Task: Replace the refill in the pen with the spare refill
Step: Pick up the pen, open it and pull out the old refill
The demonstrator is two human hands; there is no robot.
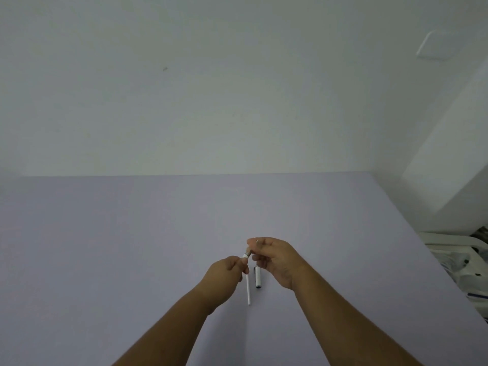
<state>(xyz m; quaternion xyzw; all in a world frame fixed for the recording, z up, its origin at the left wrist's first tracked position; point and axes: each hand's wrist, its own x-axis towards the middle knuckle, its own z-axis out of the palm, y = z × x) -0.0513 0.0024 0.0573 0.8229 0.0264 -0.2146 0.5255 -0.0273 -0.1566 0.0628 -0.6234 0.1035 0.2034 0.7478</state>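
A slim white pen barrel [248, 289] hangs over the lilac table, and my left hand [226, 273] grips its upper end. My right hand [274, 257] pinches the pen's grey tip section [247, 251] at the top of the barrel, with a thin white end showing above its fingers. A short white pen cap [257, 278] with a dark end lies on the table just right of the barrel, below my right hand. The refill inside the pen is hidden, and I cannot make out a spare refill.
The lilac table [132, 247] reaches to a white wall at the back. Past its right edge stands white furniture with clutter [464, 262]. A white wall plate [433, 46] sits high on the right.
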